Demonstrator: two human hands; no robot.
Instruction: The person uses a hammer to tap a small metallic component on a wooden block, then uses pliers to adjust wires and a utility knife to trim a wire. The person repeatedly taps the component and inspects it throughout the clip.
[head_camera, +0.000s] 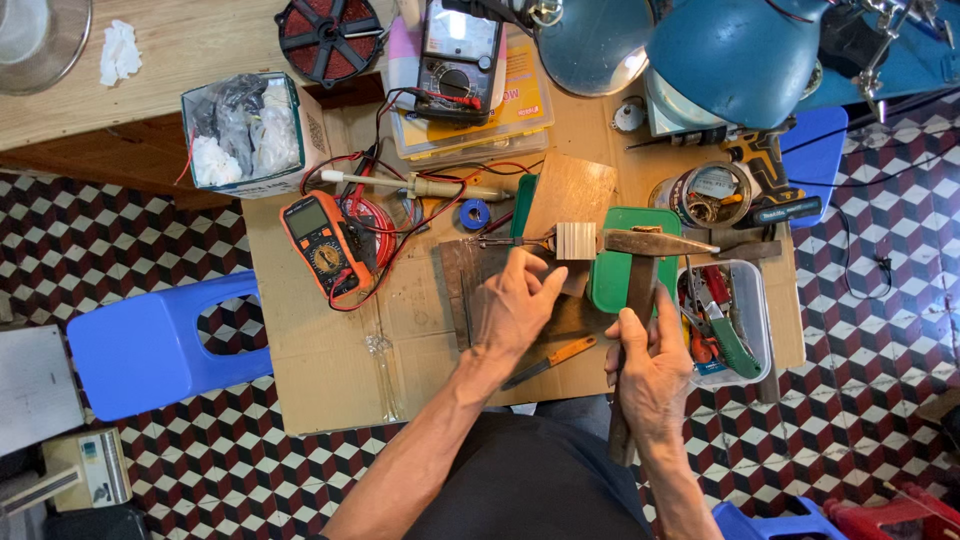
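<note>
Left hand (515, 305): your fingers are clenched on a small tool whose metal tip (500, 241) points to the left at mid-frame; what kind of tool it is cannot be told. The grip sits just beside the wooden block (577, 241), seemingly to keep the piece steady against it.

Right hand (650, 365): your grip is closed around the handle of the hammer (640, 285), partway along it rather than at the end, which would suit short, controlled taps.

Hammer head: it lies level just right of the wooden block, touching or nearly touching it; which of the two cannot be told.

Wooden block: pale, ribbed, at the centre of the frame, resting over a dark board (462, 285) and next to a green lid (612, 280), so the work has a firm base under it.

Cardboard sheet (330, 370): spread under everything as a work mat over the desk.

Within reach, left of centre: an orange meter (322, 245) with red leads, and a blue tape roll (475, 214).

Within reach, right: a clear tub (752, 340) of pliers and a tin (710, 193) of small parts, kept on your hammer side.

Lower centre: an orange-handled knife (550, 361) lies between your forearms.

Upper right: a blue lamp (735, 55) hangs over the work.
</note>
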